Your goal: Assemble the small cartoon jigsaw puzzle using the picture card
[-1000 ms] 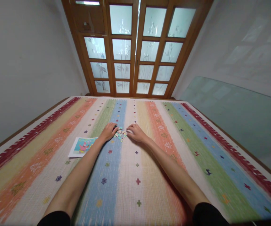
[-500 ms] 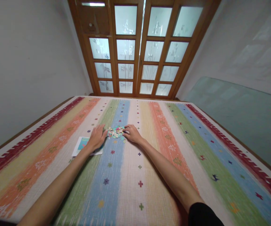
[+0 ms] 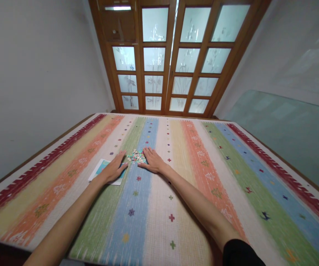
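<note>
A small heap of colourful jigsaw pieces (image 3: 136,156) lies on a striped mat (image 3: 192,173). My right hand (image 3: 152,161) lies flat on the mat with fingers spread, its fingertips touching the heap's right side. My left hand (image 3: 114,168) rests open and flat on a printed picture card (image 3: 99,169) just left of the heap, covering most of it. Neither hand holds anything.
The mat covers a wide low surface with a wooden edge (image 3: 45,145) on the left. Wooden doors with frosted glass panes (image 3: 170,59) stand behind it. A glass sheet (image 3: 281,133) leans against the right wall.
My left hand has moved from the heap leftward onto the picture card and flattened. My right hand has opened flat by the pieces. The view has shifted slightly.
</note>
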`<move>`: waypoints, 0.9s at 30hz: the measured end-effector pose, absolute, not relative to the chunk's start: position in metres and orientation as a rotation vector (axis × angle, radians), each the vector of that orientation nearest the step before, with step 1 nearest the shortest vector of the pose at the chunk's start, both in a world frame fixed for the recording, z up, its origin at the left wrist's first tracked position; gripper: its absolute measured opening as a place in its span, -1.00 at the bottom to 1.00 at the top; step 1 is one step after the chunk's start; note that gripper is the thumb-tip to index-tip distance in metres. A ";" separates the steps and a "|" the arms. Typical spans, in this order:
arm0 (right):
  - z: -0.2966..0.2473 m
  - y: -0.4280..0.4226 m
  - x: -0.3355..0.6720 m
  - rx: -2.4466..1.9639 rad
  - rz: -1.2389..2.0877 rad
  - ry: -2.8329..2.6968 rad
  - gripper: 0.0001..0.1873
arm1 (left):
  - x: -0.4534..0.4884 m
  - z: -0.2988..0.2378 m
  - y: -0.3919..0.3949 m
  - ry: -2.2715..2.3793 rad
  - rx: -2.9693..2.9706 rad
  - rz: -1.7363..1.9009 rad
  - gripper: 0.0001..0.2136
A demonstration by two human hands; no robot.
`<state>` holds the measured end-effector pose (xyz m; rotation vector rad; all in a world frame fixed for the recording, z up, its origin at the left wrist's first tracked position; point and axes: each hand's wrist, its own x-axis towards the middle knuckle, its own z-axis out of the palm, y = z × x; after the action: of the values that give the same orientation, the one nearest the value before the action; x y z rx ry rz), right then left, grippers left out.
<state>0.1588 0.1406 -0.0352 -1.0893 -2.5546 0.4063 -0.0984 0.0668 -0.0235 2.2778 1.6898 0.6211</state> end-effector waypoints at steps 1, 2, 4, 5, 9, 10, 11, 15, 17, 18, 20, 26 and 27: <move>-0.033 0.141 0.152 -1.126 0.388 -2.553 0.12 | -0.099 -0.021 0.069 1.715 2.259 0.639 -0.32; -0.031 0.142 0.145 -1.162 0.372 -2.550 0.12 | -0.099 -0.018 0.071 1.742 2.241 0.662 -0.34; -0.027 0.145 0.132 -1.207 0.353 -2.553 0.11 | -0.101 -0.013 0.076 1.798 2.193 0.725 -0.37; -0.026 0.147 0.126 -1.203 0.348 -2.561 0.10 | -0.102 -0.011 0.078 1.820 2.165 0.755 -0.37; -0.028 0.155 0.107 -1.036 0.355 -2.586 -0.11 | -0.105 -0.005 0.087 1.836 2.096 0.844 -0.39; -0.029 0.157 0.103 -0.982 0.364 -2.577 -0.21 | -0.104 -0.005 0.089 1.828 2.093 0.861 -0.40; -0.031 0.159 0.101 -0.930 0.377 -2.561 -0.30 | -0.102 -0.005 0.090 1.821 2.093 0.876 -0.41; -0.035 0.164 0.092 -0.765 0.479 -2.462 -0.52 | -0.092 -0.004 0.098 1.839 2.073 0.864 -0.45; -0.035 0.165 0.090 -0.713 0.562 -2.401 -0.53 | -0.088 -0.004 0.101 1.862 2.060 0.845 -0.47; -0.034 0.166 0.089 -0.705 0.614 -2.353 -0.53 | -0.086 -0.004 0.103 1.872 2.056 0.839 -0.48; -0.033 0.167 0.090 -0.729 0.742 -2.196 -0.55 | -0.085 -0.005 0.105 1.888 2.048 0.832 -0.48; -0.021 0.181 0.123 -0.834 1.070 -1.571 -0.42 | -0.077 -0.007 0.106 1.945 2.028 0.740 -0.40; -0.018 0.183 0.133 -0.829 1.107 -1.480 -0.39 | -0.072 -0.008 0.105 1.963 2.029 0.697 -0.35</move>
<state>0.1331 0.1831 -0.0183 -0.8288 -1.4803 1.1069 -0.0722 0.1049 -0.0075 2.0294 1.9627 0.6966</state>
